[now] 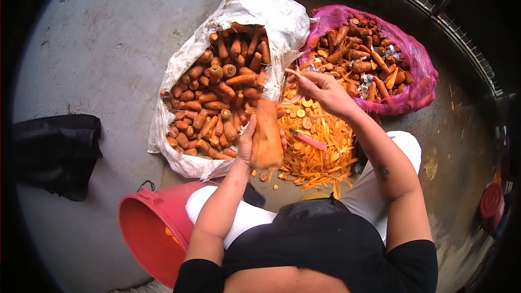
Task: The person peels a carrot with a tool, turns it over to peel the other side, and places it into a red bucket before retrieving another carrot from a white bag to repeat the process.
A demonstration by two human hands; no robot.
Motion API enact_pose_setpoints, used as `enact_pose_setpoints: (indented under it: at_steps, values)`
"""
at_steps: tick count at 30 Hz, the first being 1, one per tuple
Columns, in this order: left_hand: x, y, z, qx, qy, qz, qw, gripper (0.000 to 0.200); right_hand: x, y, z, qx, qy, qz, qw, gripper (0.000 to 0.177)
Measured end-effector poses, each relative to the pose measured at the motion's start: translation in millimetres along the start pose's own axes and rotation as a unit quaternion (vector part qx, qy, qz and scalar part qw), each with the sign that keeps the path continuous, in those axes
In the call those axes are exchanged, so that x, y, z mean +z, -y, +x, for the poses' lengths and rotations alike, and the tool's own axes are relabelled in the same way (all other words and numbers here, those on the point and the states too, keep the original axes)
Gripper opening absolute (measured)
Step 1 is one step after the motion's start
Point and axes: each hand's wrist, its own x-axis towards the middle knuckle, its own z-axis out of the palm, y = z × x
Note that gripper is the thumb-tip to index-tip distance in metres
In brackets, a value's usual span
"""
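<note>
My left hand (pixel 248 144) is wrapped round a large carrot (pixel 267 135), its thick end toward me and its surface bare, pale orange. At its far end my right hand (pixel 321 91) is closed on a thin peeler (pixel 285 83), which is small and partly hidden by the fingers. Under both hands spreads a heap of carrot peelings (pixel 320 163) with round cut slices among them. On the heap lies a knife (pixel 309 140) with a pink handle. Just beyond my left hand, a white sack (pixel 176 73) gapes, full of unpeeled carrots (pixel 214 97).
A pink mesh sack (pixel 420 78) with carrots and scraps stands at the back right. Near my left leg a red bucket (pixel 157 211) lies tilted, some orange pieces inside. Dark cloth (pixel 57 152) lies at the left. A red round object (pixel 491 203) is at the far right.
</note>
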Motion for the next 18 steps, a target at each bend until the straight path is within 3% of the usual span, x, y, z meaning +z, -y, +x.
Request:
enact_pose_setpoints:
  at_steps: [4, 10, 13, 17, 18]
  values:
    - [-15, -4, -7, -0.068, 0.187, 0.060, 0.978, 0.076, -24, 7, 4, 0.018, -0.137, 0.003, 0.990, 0.036]
    - [-27, -4, -3, -0.149, 0.295, 0.009, 0.944, 0.079, -35, 8, 4, -0.007, -0.177, 0.009, 0.984, 0.033]
    - [-6, -4, -4, -0.130, 0.258, 0.022, 0.957, 0.077, -31, -1, 5, -0.027, -0.162, -0.041, 0.985, 0.033]
    - [-3, 12, 3, -0.026, 0.123, -0.029, 0.992, 0.075, -27, -4, 5, -0.021, -0.128, -0.104, 0.986, 0.031]
    - [1, 16, 8, -0.008, 0.044, -0.060, 0.997, 0.073, -23, -1, 4, -0.035, -0.123, -0.081, 0.988, 0.034]
